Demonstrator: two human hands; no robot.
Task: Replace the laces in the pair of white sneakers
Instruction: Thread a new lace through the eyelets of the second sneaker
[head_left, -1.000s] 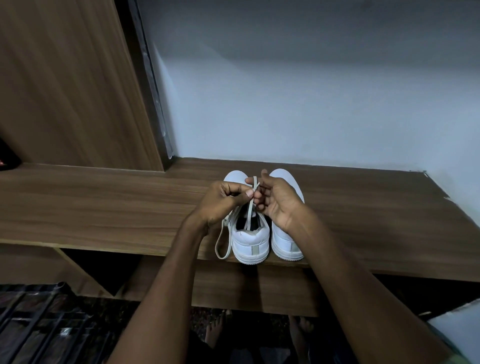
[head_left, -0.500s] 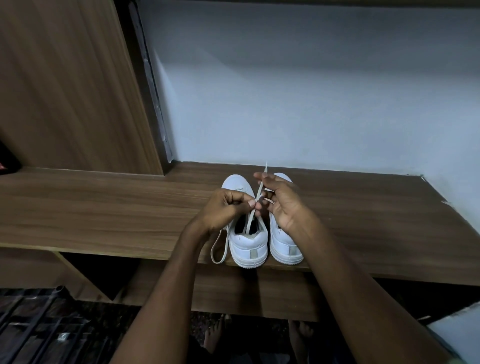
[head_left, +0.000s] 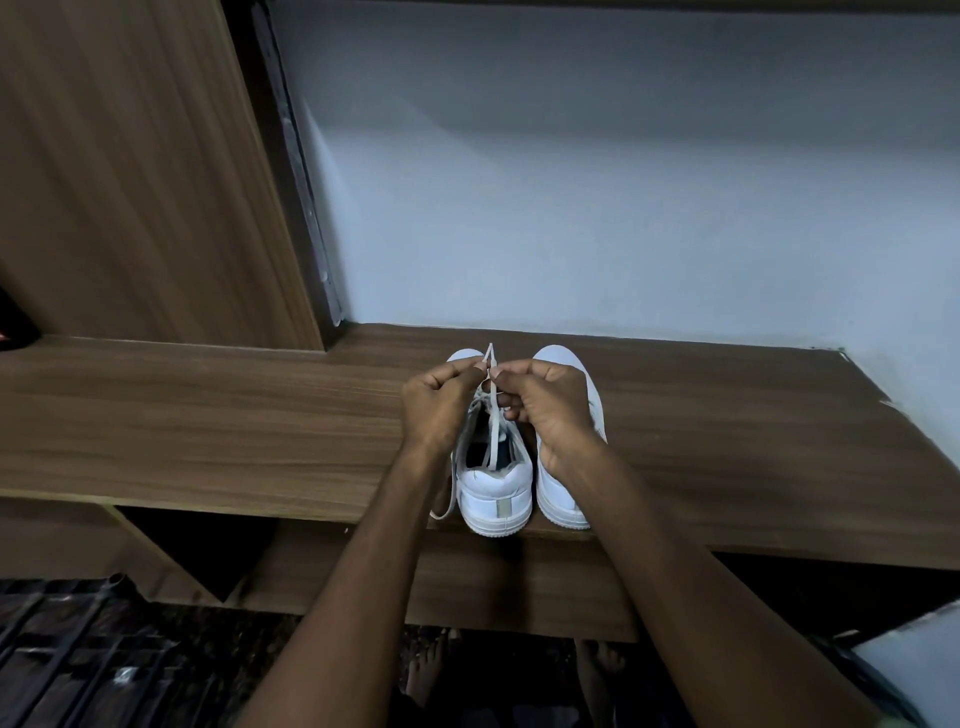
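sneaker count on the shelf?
2. Left sneaker sits under both hands at the wooden shelf front edge; right sneaker stands beside it, partly covered by the right hand.

Smooth matt white leather-like sneakers (head_left: 496, 488), flat woven lace (head_left: 492, 431) below the pinch, on matt wood-grain laminate shelf (head_left: 208, 426).

No readable text anywhere from my feed. The left sneaker (head_left: 496, 486) has a small grey tab on its heel, possibly a brand label, but it's too blurred to tell if anything's printed there. Nothing legible on the right sneaker (head_left: 563, 499) or the tabletop (head_left: 208, 426) either.
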